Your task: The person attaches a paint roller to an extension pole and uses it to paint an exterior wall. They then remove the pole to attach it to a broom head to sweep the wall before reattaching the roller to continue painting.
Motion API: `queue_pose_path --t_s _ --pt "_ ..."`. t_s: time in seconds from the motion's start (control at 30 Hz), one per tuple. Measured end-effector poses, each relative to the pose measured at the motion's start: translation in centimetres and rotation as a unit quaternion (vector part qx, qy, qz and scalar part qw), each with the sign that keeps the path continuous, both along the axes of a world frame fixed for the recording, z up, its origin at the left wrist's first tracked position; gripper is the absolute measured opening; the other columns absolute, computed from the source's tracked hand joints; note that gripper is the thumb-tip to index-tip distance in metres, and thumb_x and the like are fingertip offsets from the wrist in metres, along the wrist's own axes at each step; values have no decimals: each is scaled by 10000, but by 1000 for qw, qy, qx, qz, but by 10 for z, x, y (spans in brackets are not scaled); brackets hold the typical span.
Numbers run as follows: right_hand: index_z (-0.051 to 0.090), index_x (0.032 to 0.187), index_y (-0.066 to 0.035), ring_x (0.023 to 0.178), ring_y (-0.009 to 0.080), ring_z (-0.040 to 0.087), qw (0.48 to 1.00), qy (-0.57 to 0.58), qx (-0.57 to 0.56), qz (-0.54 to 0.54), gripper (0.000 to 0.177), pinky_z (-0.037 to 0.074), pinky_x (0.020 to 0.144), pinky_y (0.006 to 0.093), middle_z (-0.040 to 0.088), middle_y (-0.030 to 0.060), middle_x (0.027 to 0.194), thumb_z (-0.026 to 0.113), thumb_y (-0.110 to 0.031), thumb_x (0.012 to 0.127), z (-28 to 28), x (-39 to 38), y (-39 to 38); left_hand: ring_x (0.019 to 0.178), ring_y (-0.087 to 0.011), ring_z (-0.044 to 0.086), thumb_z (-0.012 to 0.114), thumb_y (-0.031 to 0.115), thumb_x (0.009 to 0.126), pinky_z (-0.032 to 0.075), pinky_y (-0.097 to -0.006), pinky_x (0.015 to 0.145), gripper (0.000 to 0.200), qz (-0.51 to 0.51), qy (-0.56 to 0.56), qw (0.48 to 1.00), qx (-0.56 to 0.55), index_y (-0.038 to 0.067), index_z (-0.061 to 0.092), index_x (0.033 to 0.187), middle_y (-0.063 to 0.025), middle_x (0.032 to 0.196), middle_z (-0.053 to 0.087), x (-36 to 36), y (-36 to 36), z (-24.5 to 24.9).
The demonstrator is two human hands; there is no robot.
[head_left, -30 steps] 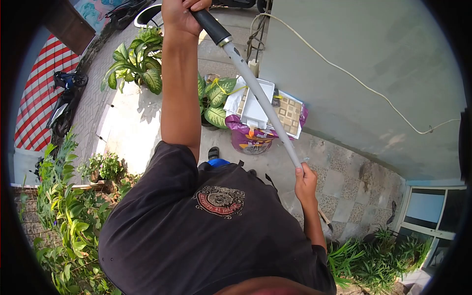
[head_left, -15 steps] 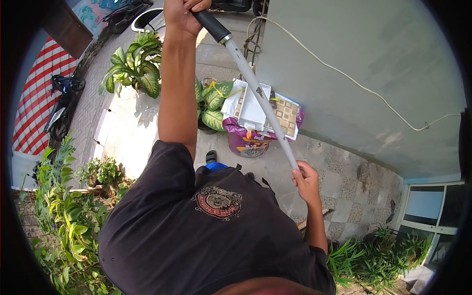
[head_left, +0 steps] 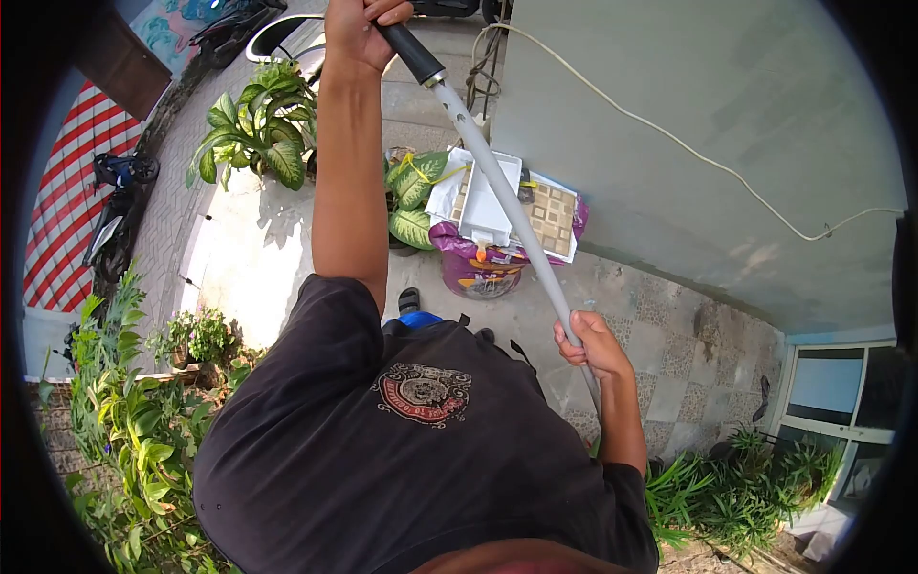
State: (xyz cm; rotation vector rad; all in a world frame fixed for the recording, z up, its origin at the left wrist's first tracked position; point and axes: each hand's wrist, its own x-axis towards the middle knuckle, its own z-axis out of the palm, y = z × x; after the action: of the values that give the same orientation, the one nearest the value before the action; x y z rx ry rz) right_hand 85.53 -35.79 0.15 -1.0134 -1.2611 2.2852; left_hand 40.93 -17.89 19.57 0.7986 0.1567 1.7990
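My left hand is raised high at the top, its fingers wrapped round the black grip of a long pole. That grey pole slants down to the right across the view, its paint chipped near the grip. Lower down, my right hand is closed round the shaft, and a short length of pole shows below it beside my forearm. Behind the pole, a white tray rests on a tile-patterned board, on top of a bucket-like container with purple wrapping.
A grey-green wall with a hanging pale cable rises on the right. Leafy potted plants stand ahead and left. Shrubs line the near left, grassy plants the near right. A window is at far right.
My right hand has shifted slightly on the pole, its fingers now wrapped more fully round the shaft, and pole now shows below it. My left hand stays on the grip, nearly unmoved.
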Motion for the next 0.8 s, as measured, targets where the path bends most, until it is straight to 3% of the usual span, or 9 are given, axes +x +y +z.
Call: queue_pose_path --t_s 0.07,0.13,0.23,0.3,0.33,0.5,0.6,0.73,0.8 --pt "562 884 -47 469 31 271 1000 7 -11 18 442 227 429 203 374 -43 563 445 -446 1032 -4 1 2 394 -40 293 456 186 1003 257 -203 337 298 20 35 999 -8 136 369 723 41 565 323 2 3 -2" --pt "561 881 -41 471 33 291 996 -10 83 -16 440 237 434 204 390 -38 569 440 -434 1037 -6 -3 2 403 -39 293 460 221 1014 255 -203 342 298 54 11 998 -2 130 382 741 39 580 331 16 -3 11" --pt "566 872 -37 482 35 311 993 -4 110 -46 434 249 444 210 397 -42 571 449 -421 1038 -8 -19 -6 436 -51 334 480 285 1028 281 -206 361 285 126 -1 992 28 106 431 811 31 620 366 23 -2 14" --pt "566 868 -35 491 36 323 989 -7 136 -55 423 257 450 214 401 -42 572 455 -406 1038 -16 -25 -9 464 -69 383 497 259 1023 319 -214 380 243 348 48 935 -56 97 463 845 25 629 392 35 -2 12" --pt "567 864 -33 499 37 334 984 -10 162 -68 412 265 457 218 405 -42 574 461 -391 1039 -22 -26 -10 493 -83 427 505 243 1021 360 -218 402 222 365 64 926 -68 94 475 858 18 647 422 36 -3 9" --pt "560 839 -23 505 62 354 961 -79 243 -107 394 278 471 259 417 -19 568 486 -360 1030 -34 -23 -13 447 -84 421 505 265 1024 369 -238 374 235 379 76 918 -87 85 459 879 15 612 429 52 -14 0" --pt "545 819 0 504 107 382 919 -155 339 -127 417 307 478 319 405 44 551 511 -368 1013 -33 -22 -14 517 -82 386 528 230 1008 390 -280 459 160 295 124 940 -115 91 451 1026 9 669 405 57 -21 2" --pt "520 782 25 509 162 423 859 -264 407 -162 471 345 498 381 373 123 557 538 -397 991 -25 -28 -22 482 -72 331 467 281 1034 335 -251 434 207 248 60 961 -110 95 430 952 13 618 355 66 -23 4" --pt "523 766 22 510 155 429 872 -255 390 -152 485 347 497 372 391 110 552 531 -407 993 -34 -24 -22 451 -66 295 457 296 1038 291 -242 400 237 253 83 958 -107 101 423 907 21 586 327 68 -22 4"
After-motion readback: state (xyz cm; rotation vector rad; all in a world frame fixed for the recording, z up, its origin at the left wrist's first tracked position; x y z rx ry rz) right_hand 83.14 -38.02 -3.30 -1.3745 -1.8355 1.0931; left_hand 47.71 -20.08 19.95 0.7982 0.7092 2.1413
